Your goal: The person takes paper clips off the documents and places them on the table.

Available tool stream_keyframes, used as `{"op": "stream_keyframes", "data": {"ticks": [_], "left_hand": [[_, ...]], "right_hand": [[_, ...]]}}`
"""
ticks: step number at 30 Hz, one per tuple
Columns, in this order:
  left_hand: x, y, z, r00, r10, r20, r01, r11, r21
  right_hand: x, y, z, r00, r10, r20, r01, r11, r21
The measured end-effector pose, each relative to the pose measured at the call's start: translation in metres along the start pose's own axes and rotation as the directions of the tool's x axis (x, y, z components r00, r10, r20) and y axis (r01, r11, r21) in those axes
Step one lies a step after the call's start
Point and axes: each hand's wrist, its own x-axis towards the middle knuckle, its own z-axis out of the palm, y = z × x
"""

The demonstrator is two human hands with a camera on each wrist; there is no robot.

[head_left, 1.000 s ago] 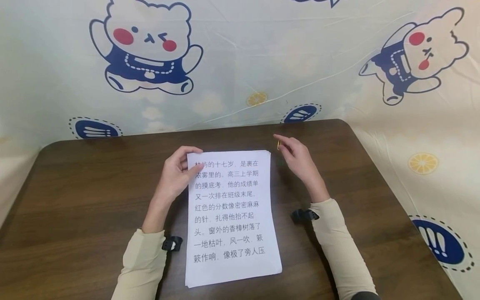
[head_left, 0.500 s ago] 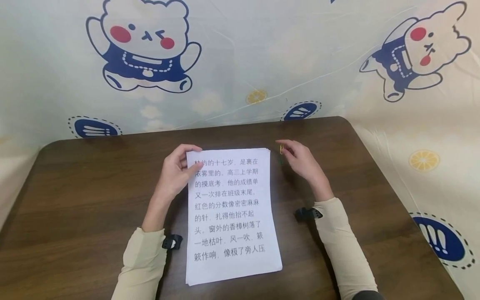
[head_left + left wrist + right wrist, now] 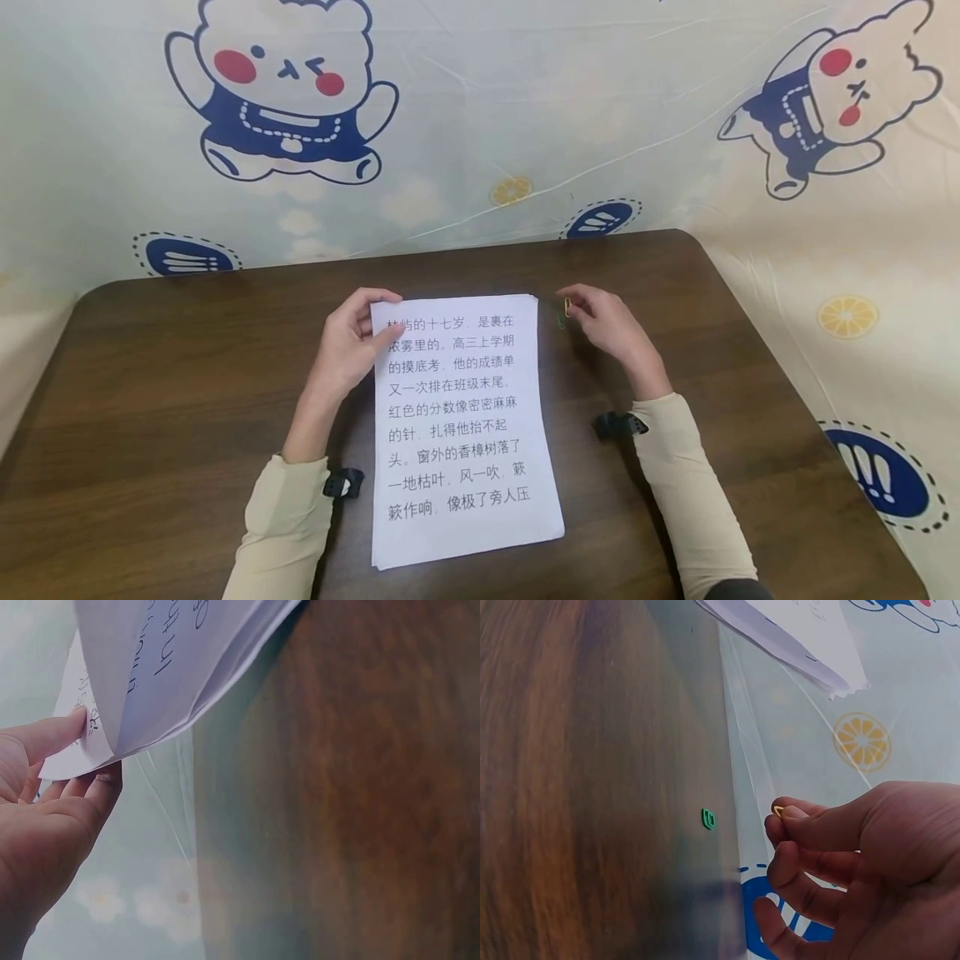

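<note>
A stack of white paper sheets printed with large Chinese text slants up from the table. My left hand grips its upper left corner, thumb on the front and fingers behind, as the left wrist view also shows. To the right of the stack, my right hand pinches a small yellow paper clip between thumb and index finger. In the right wrist view only a loop of the yellow clip sticks out from the fingertips. A green paper clip lies on the table close to that hand.
The dark brown wooden table ends at a back edge against a pale cloth backdrop with cartoon bears and orange slices. Black straps with small devices sit at both wrists.
My right hand has moved slightly right and toward me with the yellow paper clip, showing more of the green one. The left hand keeps its grip on the paper.
</note>
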Motion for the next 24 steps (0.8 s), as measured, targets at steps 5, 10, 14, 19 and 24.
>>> {"op": "stream_keyframes", "data": {"ticks": [5,10,14,19,24], "left_hand": [[-0.001,-0.002,-0.001,1.0,0.014,0.006,-0.014,1.0,0.008],[0.0,-0.004,0.0,1.0,0.021,0.004,-0.021,1.0,0.002],[0.0,-0.005,0.0,1.0,0.028,0.001,-0.028,1.0,0.005],[0.001,-0.006,0.0,0.999,0.039,0.003,-0.039,0.999,0.003],[0.001,-0.005,0.0,0.999,0.032,0.002,-0.032,0.999,-0.003]], "right_hand": [[0.0,0.003,-0.001,1.0,0.024,0.005,-0.024,1.0,0.005],[0.001,0.007,-0.002,1.0,0.025,-0.008,-0.026,1.0,-0.007],[0.002,0.01,-0.001,0.999,0.032,-0.006,-0.032,0.999,-0.039],[0.003,0.012,0.0,0.998,0.06,0.006,-0.059,0.995,-0.081],[0.004,0.013,0.0,0.997,0.08,0.018,-0.078,0.99,-0.118]]}}
